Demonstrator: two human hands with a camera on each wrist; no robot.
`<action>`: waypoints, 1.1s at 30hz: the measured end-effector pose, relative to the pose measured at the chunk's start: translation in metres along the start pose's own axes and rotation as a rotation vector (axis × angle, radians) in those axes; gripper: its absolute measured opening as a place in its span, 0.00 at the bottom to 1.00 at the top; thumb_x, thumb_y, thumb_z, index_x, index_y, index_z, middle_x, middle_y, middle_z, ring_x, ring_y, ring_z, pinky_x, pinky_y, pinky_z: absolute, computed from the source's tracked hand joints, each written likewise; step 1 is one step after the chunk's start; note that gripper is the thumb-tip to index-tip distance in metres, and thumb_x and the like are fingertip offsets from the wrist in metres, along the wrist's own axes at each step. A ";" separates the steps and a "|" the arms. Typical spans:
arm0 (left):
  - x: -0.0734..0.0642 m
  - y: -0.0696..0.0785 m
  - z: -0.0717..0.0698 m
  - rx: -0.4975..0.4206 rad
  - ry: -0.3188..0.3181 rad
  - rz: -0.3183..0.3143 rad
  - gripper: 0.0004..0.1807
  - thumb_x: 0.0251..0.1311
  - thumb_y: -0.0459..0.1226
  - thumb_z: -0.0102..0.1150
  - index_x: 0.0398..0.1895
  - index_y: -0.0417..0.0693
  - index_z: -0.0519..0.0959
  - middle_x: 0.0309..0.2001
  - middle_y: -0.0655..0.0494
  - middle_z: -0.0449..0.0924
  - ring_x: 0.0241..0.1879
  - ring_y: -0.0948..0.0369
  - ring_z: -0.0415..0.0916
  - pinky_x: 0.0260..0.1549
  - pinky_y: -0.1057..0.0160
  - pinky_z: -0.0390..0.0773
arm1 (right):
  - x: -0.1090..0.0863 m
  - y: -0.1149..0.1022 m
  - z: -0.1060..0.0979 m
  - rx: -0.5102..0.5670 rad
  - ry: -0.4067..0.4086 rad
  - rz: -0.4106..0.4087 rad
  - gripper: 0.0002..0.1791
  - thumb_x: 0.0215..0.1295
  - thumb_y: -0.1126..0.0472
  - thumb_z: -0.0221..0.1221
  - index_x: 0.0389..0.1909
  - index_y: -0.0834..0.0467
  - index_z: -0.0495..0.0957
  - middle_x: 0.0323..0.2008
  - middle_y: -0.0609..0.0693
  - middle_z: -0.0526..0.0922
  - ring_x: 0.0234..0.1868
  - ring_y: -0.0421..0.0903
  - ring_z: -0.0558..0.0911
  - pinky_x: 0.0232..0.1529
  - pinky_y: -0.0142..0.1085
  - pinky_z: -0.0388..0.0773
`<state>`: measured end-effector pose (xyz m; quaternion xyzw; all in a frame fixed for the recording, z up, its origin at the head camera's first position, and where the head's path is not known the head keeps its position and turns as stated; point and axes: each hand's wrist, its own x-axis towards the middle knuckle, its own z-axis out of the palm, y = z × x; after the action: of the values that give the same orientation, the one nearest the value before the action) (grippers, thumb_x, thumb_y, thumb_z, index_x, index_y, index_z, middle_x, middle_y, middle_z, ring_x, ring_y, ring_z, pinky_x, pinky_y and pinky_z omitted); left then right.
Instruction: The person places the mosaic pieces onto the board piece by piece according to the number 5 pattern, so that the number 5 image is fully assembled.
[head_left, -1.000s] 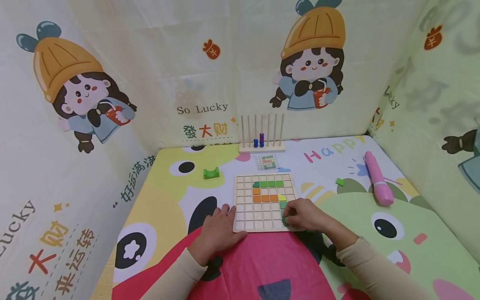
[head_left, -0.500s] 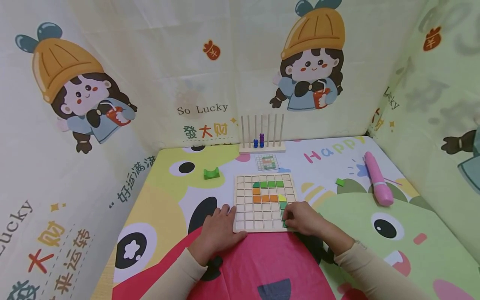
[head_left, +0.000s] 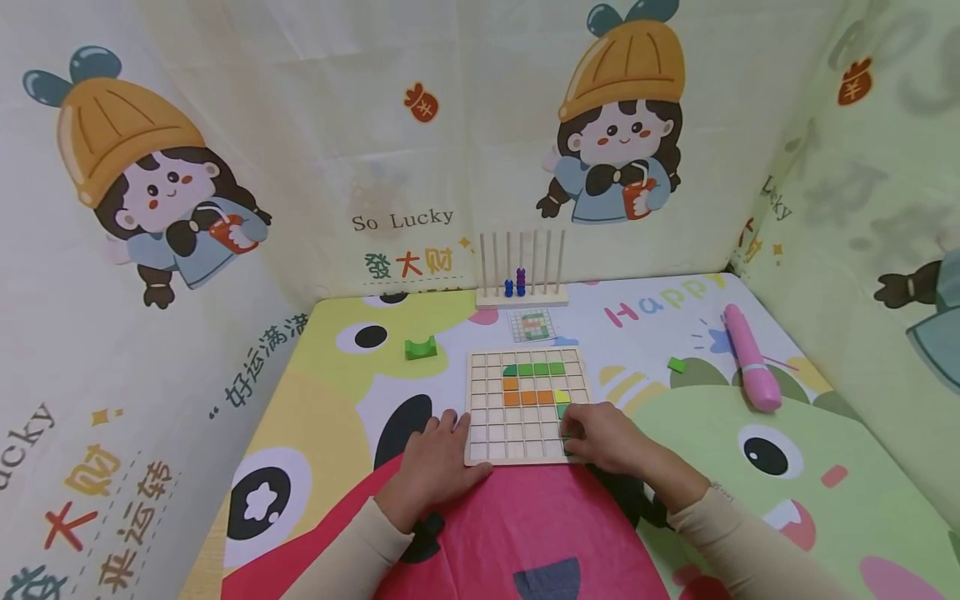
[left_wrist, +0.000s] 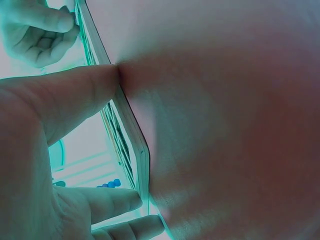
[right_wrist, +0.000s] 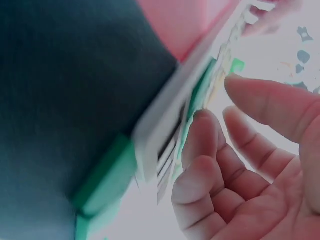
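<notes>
A wooden grid board lies before me with green, orange and yellow tiles in several cells. My left hand touches its near left corner, fingers at the left side, thumb at the front edge. My right hand is over the board's right edge, partly hiding green tiles there. In the right wrist view, the index fingertip touches or nearly touches a green tile at the board's edge. The thumb stands apart from it, with nothing visible between them. Green blocks lie beside the board, under that hand.
Behind the board lies a pattern card, then a wooden peg rack with blue and purple beads. A green arched block sits left. To the right are a small green tile and a pink wand-like object. Printed curtains enclose the table.
My right fingers have shifted slightly away from the board's near right corner, up its right edge. My left hand stays at the board's corner. The head view has turned slightly.
</notes>
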<state>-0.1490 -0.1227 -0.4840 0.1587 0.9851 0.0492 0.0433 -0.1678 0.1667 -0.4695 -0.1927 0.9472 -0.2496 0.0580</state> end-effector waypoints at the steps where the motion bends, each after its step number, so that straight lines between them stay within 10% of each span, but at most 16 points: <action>1: 0.000 0.000 0.000 0.001 -0.001 0.001 0.53 0.51 0.65 0.70 0.75 0.44 0.68 0.65 0.45 0.72 0.58 0.50 0.72 0.47 0.46 0.82 | -0.001 0.001 -0.003 0.019 -0.001 0.001 0.07 0.60 0.64 0.70 0.32 0.52 0.80 0.25 0.40 0.77 0.29 0.39 0.74 0.33 0.35 0.74; 17: 0.000 -0.001 -0.001 -0.011 -0.007 -0.015 0.53 0.51 0.64 0.70 0.75 0.45 0.68 0.66 0.46 0.72 0.59 0.50 0.72 0.47 0.46 0.82 | -0.020 0.039 -0.051 0.038 0.095 0.075 0.10 0.69 0.63 0.62 0.47 0.62 0.85 0.36 0.49 0.85 0.35 0.44 0.79 0.33 0.36 0.78; 33: 0.000 -0.001 0.002 0.002 -0.004 -0.006 0.52 0.52 0.65 0.68 0.75 0.44 0.69 0.66 0.45 0.72 0.60 0.49 0.72 0.48 0.45 0.81 | -0.044 0.070 -0.043 -0.099 -0.010 0.098 0.13 0.57 0.68 0.69 0.45 0.61 0.88 0.38 0.51 0.83 0.40 0.48 0.80 0.44 0.49 0.80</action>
<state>-0.1488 -0.1232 -0.4855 0.1560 0.9856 0.0480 0.0451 -0.1597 0.2597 -0.4667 -0.1499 0.9664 -0.1983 0.0655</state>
